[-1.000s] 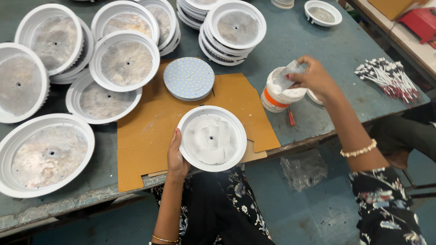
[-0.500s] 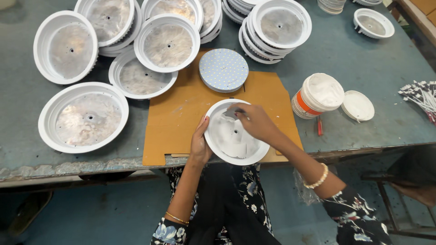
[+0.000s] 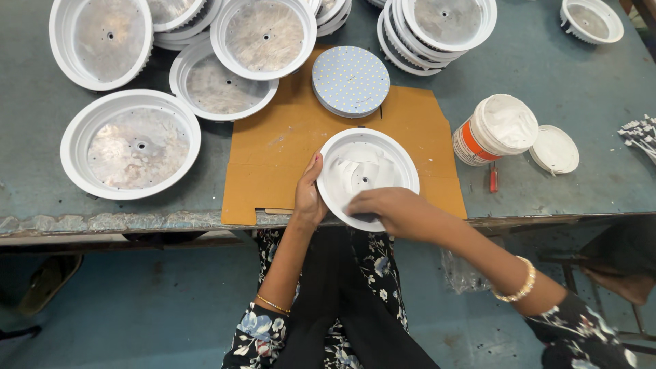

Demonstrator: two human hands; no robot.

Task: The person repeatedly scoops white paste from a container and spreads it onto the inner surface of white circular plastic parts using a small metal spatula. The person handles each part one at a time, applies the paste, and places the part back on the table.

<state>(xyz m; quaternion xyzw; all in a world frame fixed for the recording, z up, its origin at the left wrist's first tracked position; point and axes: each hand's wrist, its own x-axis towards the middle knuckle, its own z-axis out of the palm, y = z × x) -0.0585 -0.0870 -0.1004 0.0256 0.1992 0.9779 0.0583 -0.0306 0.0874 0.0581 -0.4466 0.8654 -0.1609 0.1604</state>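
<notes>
A white round lamp housing (image 3: 362,174) lies on a brown cardboard sheet (image 3: 273,160) at the table's near edge. White paste is smeared over its metal inside. My left hand (image 3: 309,191) grips its left rim. My right hand (image 3: 389,208) rests inside the housing near its front rim, fingers pressed on the paste. A stack of round dotted light boards (image 3: 350,80) sits just behind the housing. An open white tub of paste with an orange label (image 3: 495,128) stands to the right, its lid (image 3: 554,149) beside it.
Several more white housings lie single or stacked at the left (image 3: 130,143) and along the back (image 3: 437,27). A small red tool (image 3: 493,179) lies by the tub. White-tipped wires (image 3: 639,137) sit at the right edge. The blue-grey table (image 3: 574,82) ends near my lap.
My right hand left the tub, came over the housing, and has slid from its middle to its front rim. White paste now covers more of the inside. The view has shifted.
</notes>
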